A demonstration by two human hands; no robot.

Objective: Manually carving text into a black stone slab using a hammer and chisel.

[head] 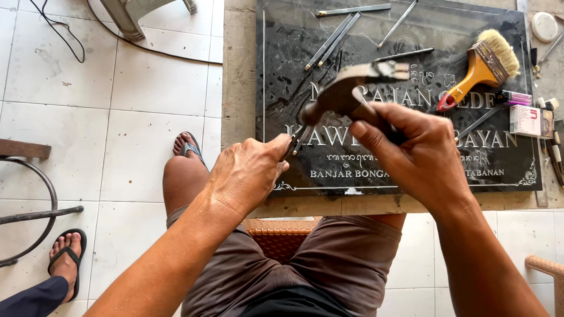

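Gripping hammer (352,88) and chisel (299,140), hands (423,155) (247,173) work amid loose chisels (329,41), brush (484,64).

Floor of large white ceramic tiles (141,88), stained, daylit; black cable (61,35) trailing across; grey plastic chair leg (126,20) at top.

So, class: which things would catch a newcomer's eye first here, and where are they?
At centre, the right hand raises a hammer above the left hand, which pinches a thin chisel against a black engraved stone slab. A yellow-handled brush lies on the slab's upper right.
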